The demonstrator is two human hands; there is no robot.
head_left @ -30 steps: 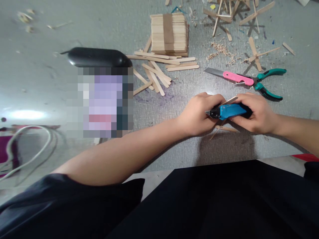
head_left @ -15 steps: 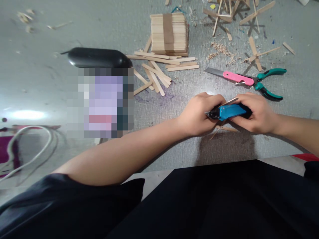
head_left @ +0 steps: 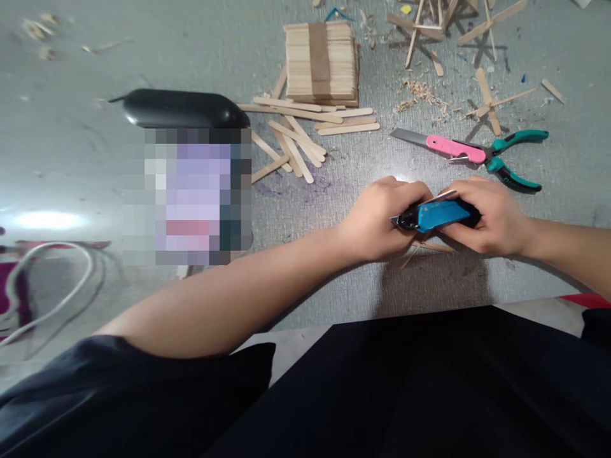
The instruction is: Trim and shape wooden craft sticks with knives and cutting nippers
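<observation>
My right hand (head_left: 494,216) is closed around a blue and black tool (head_left: 442,215) with a pointed metal tip, which looks like a utility knife. The tip points left, against my left hand (head_left: 384,219). The left fingers are closed on a wooden craft stick (head_left: 442,197) that pokes out above the blue body; its other end is hidden in the hand. Below the hands are thin crossed wooden sticks (head_left: 429,247), mostly covered by the fingers. Just beyond my hands lie a pink-handled folding blade (head_left: 456,150) and green-handled pliers (head_left: 518,159), close together.
A banded stack of craft sticks (head_left: 341,60) stands at the back, with loose sticks (head_left: 300,143) in front. Joined stick pieces (head_left: 489,105) and wood shavings (head_left: 424,95) lie at the back right. At left are a black rounded object (head_left: 186,109), a blurred-out patch and a white cable (head_left: 90,267).
The view has shifted very slightly, so things on the left appear a little farther left. Both hands keep the same grip and place.
</observation>
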